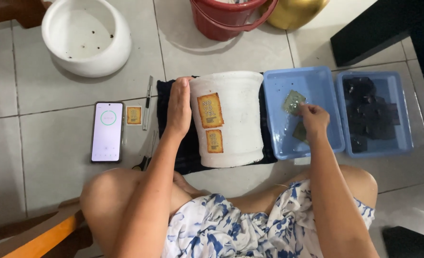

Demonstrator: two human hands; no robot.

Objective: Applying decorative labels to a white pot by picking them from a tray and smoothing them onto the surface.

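A white plant pot [236,119] lies on its side on a dark cloth [185,155] on the tiled floor. Two orange paper labels [210,110] are stuck to its side. My left hand [179,106] rests flat against the pot's left side, steadying it. My right hand [313,118] reaches into a blue tray [275,81] holding water and pinches a small wet square paper [293,102] by its edge. A second paper [300,132] lies in the tray below my hand.
A second blue tray [403,119] with dark pieces sits at the right. At the left lie a phone [107,131] with a lit screen, a small orange sticker [133,115], a utility knife [147,102] and scissors [143,163]. A white bowl-shaped pot [85,36], a red bucket [221,19] and a gold pot [295,12] stand behind.
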